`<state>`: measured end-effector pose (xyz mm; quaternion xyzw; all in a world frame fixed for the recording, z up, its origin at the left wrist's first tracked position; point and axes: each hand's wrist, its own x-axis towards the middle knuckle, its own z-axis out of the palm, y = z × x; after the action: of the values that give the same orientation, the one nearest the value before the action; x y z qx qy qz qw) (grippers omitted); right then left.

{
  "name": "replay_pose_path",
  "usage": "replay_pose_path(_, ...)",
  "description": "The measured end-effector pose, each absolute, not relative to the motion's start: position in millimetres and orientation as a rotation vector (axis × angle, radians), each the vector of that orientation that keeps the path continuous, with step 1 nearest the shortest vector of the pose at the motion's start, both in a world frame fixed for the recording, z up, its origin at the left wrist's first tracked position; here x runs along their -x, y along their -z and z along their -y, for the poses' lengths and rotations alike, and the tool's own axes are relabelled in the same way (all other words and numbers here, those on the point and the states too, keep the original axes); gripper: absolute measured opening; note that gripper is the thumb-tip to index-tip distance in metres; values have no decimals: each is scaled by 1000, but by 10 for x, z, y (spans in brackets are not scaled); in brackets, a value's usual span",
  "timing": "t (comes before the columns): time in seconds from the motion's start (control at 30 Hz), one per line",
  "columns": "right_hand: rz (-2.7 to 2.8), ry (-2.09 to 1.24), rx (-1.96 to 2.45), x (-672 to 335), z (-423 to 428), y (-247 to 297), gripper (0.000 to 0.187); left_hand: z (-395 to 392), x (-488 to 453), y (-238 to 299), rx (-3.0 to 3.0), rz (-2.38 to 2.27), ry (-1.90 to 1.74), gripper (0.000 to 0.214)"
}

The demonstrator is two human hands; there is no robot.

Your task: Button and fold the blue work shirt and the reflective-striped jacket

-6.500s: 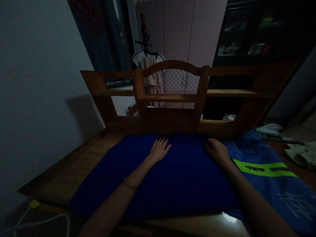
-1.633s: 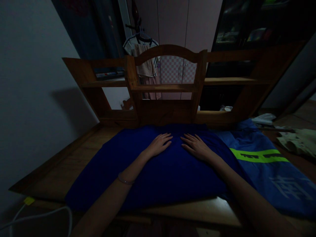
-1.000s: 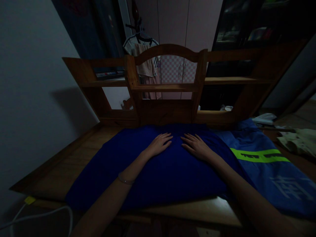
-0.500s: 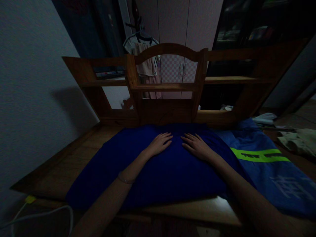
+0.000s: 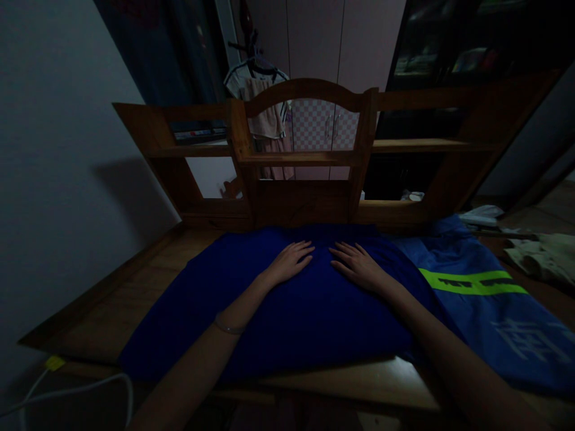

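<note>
A dark blue garment (image 5: pixel 287 311) lies folded flat on a wooden platform (image 5: pixel 121 299). My left hand (image 5: pixel 290 262) rests palm down on its far middle, fingers stretched out. My right hand (image 5: pixel 359 266) lies flat beside it, fingers spread, a small gap between the two hands. To the right a lighter blue part of the cloth (image 5: pixel 503 323) carries a neon green stripe (image 5: pixel 471 282) and pale lettering. A thin bracelet (image 5: pixel 227 327) circles my left wrist.
A wooden headboard with shelves (image 5: pixel 305 161) stands right behind the cloth. A grey wall (image 5: pixel 58 179) runs along the left. A white cable (image 5: pixel 72 392) lies at the lower left. Pale crumpled cloth (image 5: pixel 543 257) sits at the far right. Clothes hang on a rack (image 5: pixel 260 108) behind.
Since the oldest frame my right hand has slid left across the cloth to lie beside my left hand. Over the last second neither hand has moved.
</note>
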<state>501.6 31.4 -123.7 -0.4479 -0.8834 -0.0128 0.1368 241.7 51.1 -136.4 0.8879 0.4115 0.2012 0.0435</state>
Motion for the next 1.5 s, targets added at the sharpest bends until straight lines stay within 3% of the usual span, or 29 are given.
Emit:
replay_pose_path(0.63, 2505, 53, 1258, -4978, -279, 1174, 56, -436, -2539, 1298, -2634, -1278, -728, 51)
replay_pose_path(0.97, 2490, -66, 1100, -4924, -222, 1080, 47, -270, -2685, 1193, -2486, -846, -955, 33)
replay_pose_path(1.5, 2488, -140, 1132, -4939, -233, 1084, 49, -124, -2701, 1054, -2742, -823, -765, 29)
